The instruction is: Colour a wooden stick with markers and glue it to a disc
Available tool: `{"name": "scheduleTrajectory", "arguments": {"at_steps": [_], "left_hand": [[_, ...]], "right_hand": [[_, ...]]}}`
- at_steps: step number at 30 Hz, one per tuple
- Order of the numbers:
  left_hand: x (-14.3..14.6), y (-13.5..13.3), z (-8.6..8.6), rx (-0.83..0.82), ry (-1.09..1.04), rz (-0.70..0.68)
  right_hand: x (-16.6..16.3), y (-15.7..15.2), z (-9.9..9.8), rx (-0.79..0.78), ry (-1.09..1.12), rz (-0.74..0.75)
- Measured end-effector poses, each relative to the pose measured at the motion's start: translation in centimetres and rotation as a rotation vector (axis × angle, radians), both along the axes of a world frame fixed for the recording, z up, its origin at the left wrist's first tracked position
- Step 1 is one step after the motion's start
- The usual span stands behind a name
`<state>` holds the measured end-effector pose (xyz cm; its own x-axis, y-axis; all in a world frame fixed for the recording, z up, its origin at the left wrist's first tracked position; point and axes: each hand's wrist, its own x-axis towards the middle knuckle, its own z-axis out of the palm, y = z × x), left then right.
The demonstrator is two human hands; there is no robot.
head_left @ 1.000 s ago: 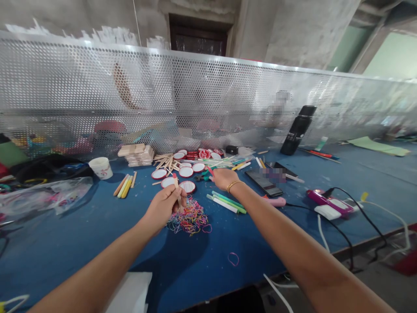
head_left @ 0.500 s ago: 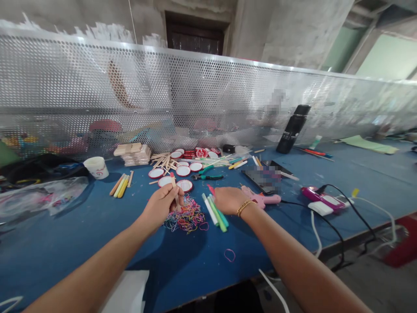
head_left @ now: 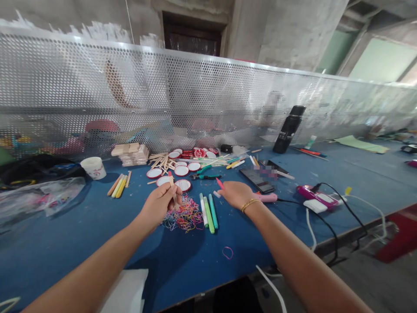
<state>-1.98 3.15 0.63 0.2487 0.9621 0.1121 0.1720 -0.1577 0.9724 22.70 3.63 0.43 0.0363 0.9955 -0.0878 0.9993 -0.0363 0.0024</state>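
My left hand [head_left: 162,201] is closed on a flat wooden craft stick [head_left: 170,178] held upright, its top end coloured red. Just below that hand lies a tangled heap of coloured rubber bands [head_left: 185,217]. In my closed right hand [head_left: 237,193] is a pink marker [head_left: 220,184], pointing up and to the left; the fingers hide the rest of it. By those fingertips is a short whitish piece [head_left: 217,194], too small to name. Between the hands, white, green and teal markers [head_left: 209,213] lie side by side. A pink glue gun [head_left: 267,198] rests partly behind my right wrist.
Red-rimmed white lids [head_left: 181,171], loose craft sticks [head_left: 159,161] and teal-handled pliers [head_left: 206,176] lie ahead. A paper cup [head_left: 94,168] stands left, a black bottle [head_left: 289,130] back right. Cables run from a purple power strip [head_left: 316,198]. A perforated metal screen [head_left: 202,95] bounds the table.
My right hand has moved right with the pink marker, away from the green and teal markers, which now show fully. My left hand keeps its stick in nearly the same place.
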Motion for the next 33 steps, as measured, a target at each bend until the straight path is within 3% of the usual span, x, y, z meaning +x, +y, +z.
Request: {"name": "scheduleTrajectory", "arguments": {"at_steps": [6, 10, 25, 33], "left_hand": [[0.2, -0.2, 0.0, -0.008, 0.002, -0.01], [0.2, -0.2, 0.0, -0.019, 0.002, -0.003], [0.2, -0.3, 0.2, -0.008, 0.007, -0.011], [0.3, -0.3, 0.1, -0.008, 0.012, -0.036]], "right_hand": [[1.4, -4.7, -1.1, 0.037, -0.015, 0.049], [1.5, -5.9, -1.8, 0.087, 0.003, 0.033], [0.5, -3.9, -1.8, 0.081, -0.015, 0.029], [0.7, -0.8, -1.1, 0.171, 0.005, 0.17]]}}
